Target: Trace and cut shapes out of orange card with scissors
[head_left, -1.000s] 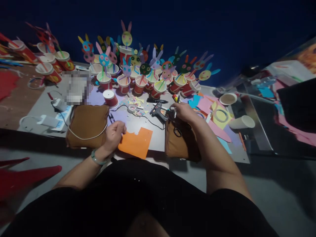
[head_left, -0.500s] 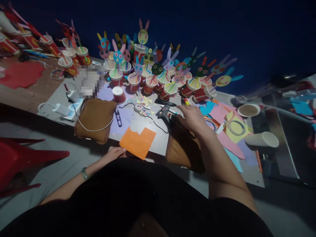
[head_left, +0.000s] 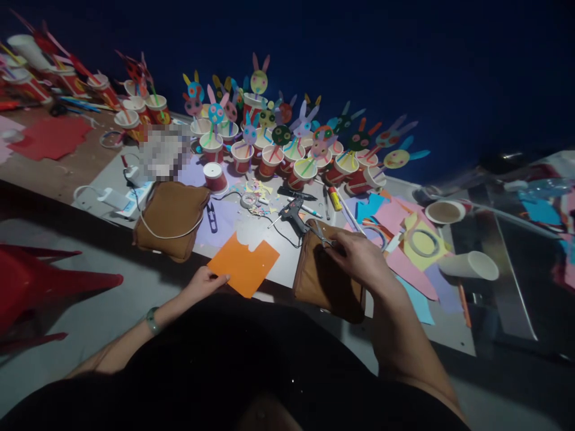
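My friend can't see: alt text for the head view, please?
A person's left hand holds a notched orange paper sheet; the right hand holds silver scissors over a padded brown cushion. Behind stand red paper cups with colourful paper rabbits.

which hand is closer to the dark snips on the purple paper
Left. The left hand is on the near side of the snips, holding the orange sheet by its edge; the right hand is farther off to their right, over a brown cushion with scissors.
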